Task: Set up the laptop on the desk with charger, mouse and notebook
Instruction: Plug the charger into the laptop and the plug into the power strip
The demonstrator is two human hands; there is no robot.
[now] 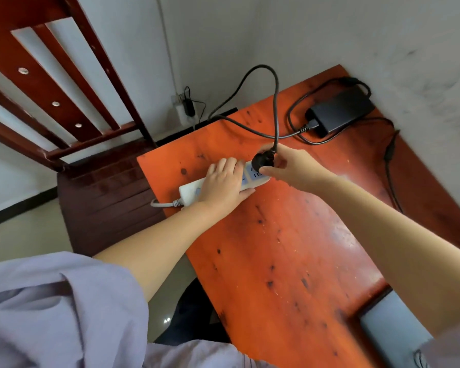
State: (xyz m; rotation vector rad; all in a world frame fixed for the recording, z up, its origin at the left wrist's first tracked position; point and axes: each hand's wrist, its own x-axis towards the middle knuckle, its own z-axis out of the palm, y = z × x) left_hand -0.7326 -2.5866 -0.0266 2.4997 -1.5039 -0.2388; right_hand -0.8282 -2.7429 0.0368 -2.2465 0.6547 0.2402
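No readable text, labels or numbers on anything visible.

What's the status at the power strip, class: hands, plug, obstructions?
Left hand pressing power strip flat. Right hand fingers pinching black plug at the socket; seating not confirmed. Charger brick behind, nothing blocking.

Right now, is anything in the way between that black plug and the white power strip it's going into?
Nothing visible. The right hand holds the black plug right at the power strip, which the left hand presses on the desk, clear of that end's sockets.
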